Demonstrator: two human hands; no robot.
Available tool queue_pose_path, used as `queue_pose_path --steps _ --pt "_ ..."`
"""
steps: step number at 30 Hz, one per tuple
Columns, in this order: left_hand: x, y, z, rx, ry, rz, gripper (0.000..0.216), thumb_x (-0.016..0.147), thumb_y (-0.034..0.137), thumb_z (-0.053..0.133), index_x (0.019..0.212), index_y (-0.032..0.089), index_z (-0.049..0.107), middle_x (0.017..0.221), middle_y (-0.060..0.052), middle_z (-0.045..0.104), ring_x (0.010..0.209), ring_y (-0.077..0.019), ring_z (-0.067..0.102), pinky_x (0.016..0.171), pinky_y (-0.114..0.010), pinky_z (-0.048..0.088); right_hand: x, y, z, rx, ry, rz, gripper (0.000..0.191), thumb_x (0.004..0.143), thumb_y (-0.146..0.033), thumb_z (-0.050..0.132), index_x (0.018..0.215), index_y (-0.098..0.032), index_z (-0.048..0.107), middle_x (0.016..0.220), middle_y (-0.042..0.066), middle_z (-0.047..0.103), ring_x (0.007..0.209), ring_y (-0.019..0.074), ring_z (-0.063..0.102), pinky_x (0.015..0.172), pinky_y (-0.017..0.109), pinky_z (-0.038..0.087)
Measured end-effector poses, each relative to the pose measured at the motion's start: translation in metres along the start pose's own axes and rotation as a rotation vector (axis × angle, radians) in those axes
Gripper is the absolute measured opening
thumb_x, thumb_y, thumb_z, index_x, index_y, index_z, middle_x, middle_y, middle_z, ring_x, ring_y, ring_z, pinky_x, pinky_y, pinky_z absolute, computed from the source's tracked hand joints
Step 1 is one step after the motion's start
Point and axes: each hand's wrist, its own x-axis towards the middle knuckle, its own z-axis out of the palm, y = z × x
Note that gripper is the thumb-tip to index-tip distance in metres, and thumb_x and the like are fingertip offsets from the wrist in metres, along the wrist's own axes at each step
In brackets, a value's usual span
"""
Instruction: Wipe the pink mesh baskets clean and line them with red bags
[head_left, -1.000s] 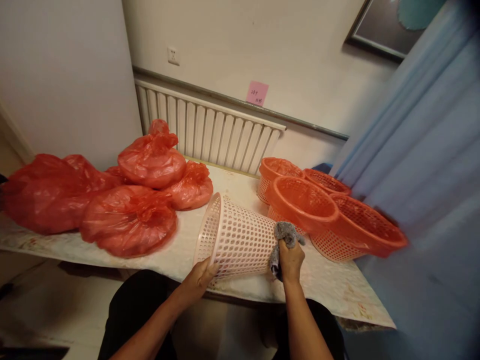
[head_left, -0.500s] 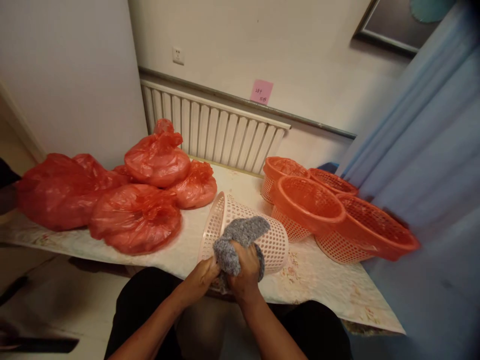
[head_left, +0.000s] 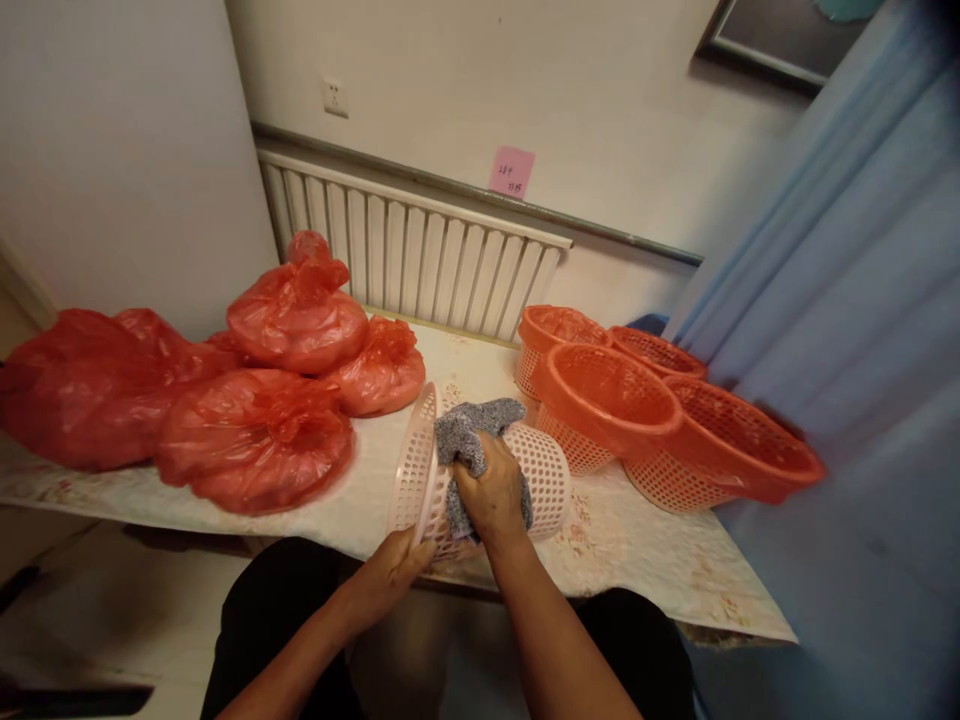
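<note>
A pale pink perforated plastic wastebasket (head_left: 546, 478) lies on its side on the cloth-covered table, its wide mouth facing left. My left hand (head_left: 388, 577) is closed on the rim at the near edge of that mouth. My right hand (head_left: 491, 490) is closed around a grey cloth (head_left: 459, 432) and presses it on the basket's upper side, close to the rim. Part of the cloth hangs down beneath the right hand over the near side of the basket. The fingertips of my left hand are partly hidden by the rim.
Several knotted red plastic bags (head_left: 255, 440) are heaped on the left of the table (head_left: 660, 560). On the right, several wastebaskets (head_left: 589, 455) stand upright with red liners, beside a blue curtain (head_left: 847, 300). A white radiator (head_left: 420, 245) runs along the wall behind.
My right hand has moved up the basket with the cloth, away from my left hand. The view has shifted slightly; the basket still lies on its side.
</note>
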Motion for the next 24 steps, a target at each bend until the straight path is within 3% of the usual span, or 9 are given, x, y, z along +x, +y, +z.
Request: queue_pose_path --steps 5,8,12,18,21,24 --pt "0.016 0.018 0.008 -0.082 0.152 -0.025 0.053 0.094 0.052 0.039 0.127 0.014 0.058 0.13 -0.008 0.062 0.123 -0.0293 0.053 0.11 -0.042 0.035 -0.017 -0.001 -0.003 0.016 0.02 -0.029 0.022 0.079 -0.018 0.054 0.099 -0.018 0.064 0.088 0.006 0.063 0.088 0.0235 0.055 0.081 0.034 0.043" --pt "0.021 0.02 0.012 -0.126 0.196 -0.052 0.056 0.094 0.053 0.04 0.127 0.012 0.057 0.128 -0.01 0.064 0.123 -0.0296 0.053 0.109 -0.042 0.037 -0.019 0.012 -0.008 0.003 0.01 0.002 0.022 0.078 -0.018 0.053 0.098 -0.019 0.064 0.088 0.006 0.063 0.088 0.0229 0.055 0.081 0.033 0.043" --pt "0.017 0.016 0.012 -0.135 0.161 -0.082 0.056 0.094 0.054 0.04 0.126 0.012 0.058 0.119 -0.01 0.069 0.117 -0.0292 0.058 0.104 -0.04 0.044 -0.016 0.055 -0.022 -0.055 0.049 0.168 0.019 0.078 -0.022 0.05 0.09 -0.02 0.064 0.087 0.005 0.065 0.083 0.0216 0.056 0.076 0.031 0.042" --pt "0.013 0.015 0.016 -0.089 0.153 -0.053 0.056 0.095 0.053 0.038 0.127 0.011 0.057 0.123 -0.011 0.067 0.12 -0.0289 0.056 0.105 -0.04 0.042 -0.035 0.124 -0.049 -0.132 0.23 0.526 0.025 0.077 -0.037 0.05 0.085 -0.018 0.065 0.082 0.007 0.068 0.076 0.0235 0.058 0.07 0.03 0.04" --pt "0.016 0.015 0.014 -0.053 0.14 -0.037 0.055 0.095 0.052 0.038 0.127 0.011 0.058 0.119 -0.01 0.068 0.117 -0.0293 0.058 0.104 -0.04 0.042 -0.059 0.133 -0.049 -0.124 0.342 0.649 0.029 0.078 -0.041 0.05 0.088 -0.018 0.066 0.081 0.009 0.069 0.077 0.0248 0.06 0.071 0.031 0.041" --pt "0.021 0.016 0.009 -0.045 0.115 -0.011 0.055 0.094 0.052 0.039 0.126 0.012 0.059 0.113 -0.009 0.071 0.115 -0.0292 0.059 0.103 -0.04 0.043 -0.086 0.123 -0.036 -0.128 0.415 0.591 0.031 0.078 -0.04 0.052 0.095 -0.017 0.065 0.087 0.009 0.069 0.083 0.0255 0.061 0.077 0.033 0.044"
